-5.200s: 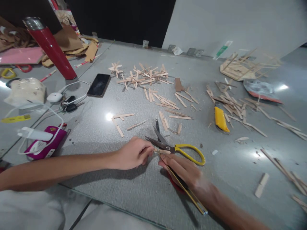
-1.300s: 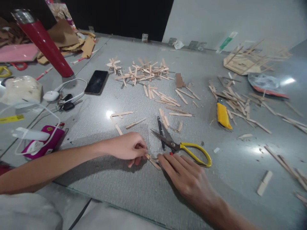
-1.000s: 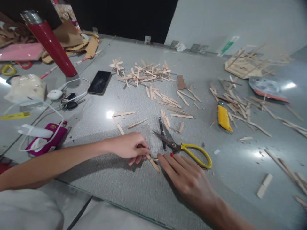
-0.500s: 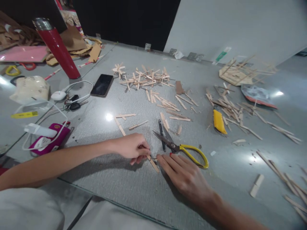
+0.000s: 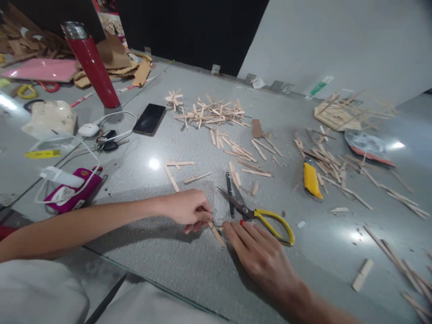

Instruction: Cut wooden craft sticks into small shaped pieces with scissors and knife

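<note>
My left hand [image 5: 192, 209] is closed, its thumb and fingers pinching the upper end of a flat wooden craft stick [image 5: 217, 236] that slants down toward me, low over the table. My right hand [image 5: 259, 249] reaches in from the right with its fingers together and bent down. A thin, short piece [image 5: 218, 227] shows between its fingertips and the stick; its kind is too small to tell, and the right fingers hide the rest. Just beyond the right hand lie yellow-handled scissors [image 5: 275, 222], blades apart, across a black pen [image 5: 230, 193].
Craft sticks lie in a heap [image 5: 211, 112] at the back and another pile [image 5: 329, 159] on the right, beside a yellow cutter [image 5: 312, 180]. A phone [image 5: 149, 119], a red flask [image 5: 91, 67] and a purple power bank [image 5: 76, 189] with a looping cable stand left.
The view has turned slightly left, so the table things appear a little farther right. Both hands keep nearly the same pose at the craft stick.
</note>
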`<move>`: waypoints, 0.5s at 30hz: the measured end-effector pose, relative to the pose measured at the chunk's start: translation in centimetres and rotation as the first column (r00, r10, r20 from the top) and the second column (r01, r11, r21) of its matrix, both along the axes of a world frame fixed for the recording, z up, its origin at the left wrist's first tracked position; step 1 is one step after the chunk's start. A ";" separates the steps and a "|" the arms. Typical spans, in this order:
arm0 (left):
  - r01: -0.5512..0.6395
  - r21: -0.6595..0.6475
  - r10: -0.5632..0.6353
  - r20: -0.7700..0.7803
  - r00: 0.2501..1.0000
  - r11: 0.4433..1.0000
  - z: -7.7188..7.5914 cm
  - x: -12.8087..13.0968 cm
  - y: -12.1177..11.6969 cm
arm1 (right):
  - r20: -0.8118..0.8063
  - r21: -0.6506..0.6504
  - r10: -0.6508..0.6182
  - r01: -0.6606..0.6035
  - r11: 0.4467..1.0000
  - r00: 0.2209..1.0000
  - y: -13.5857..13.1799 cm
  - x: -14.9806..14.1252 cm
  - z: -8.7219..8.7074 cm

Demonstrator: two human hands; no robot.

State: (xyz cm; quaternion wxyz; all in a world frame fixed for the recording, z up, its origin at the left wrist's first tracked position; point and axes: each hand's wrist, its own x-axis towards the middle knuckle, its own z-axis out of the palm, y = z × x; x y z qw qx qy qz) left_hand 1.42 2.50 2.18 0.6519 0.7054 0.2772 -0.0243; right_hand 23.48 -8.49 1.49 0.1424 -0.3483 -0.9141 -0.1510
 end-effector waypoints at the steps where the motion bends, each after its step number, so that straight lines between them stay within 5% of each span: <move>1: 0.004 0.002 -0.004 -0.004 1.000 1.000 0.1 0.0 0.0 | 0.000 -0.002 0.002 -0.002 1.000 1.000 0.0 0.0 0.0; 15: 0.001 0.039 -0.002 0.031 1.000 0.999 -0.4 0.0 -0.1 | 0.024 0.019 -0.013 0.013 1.000 1.000 -0.1 -0.5 0.3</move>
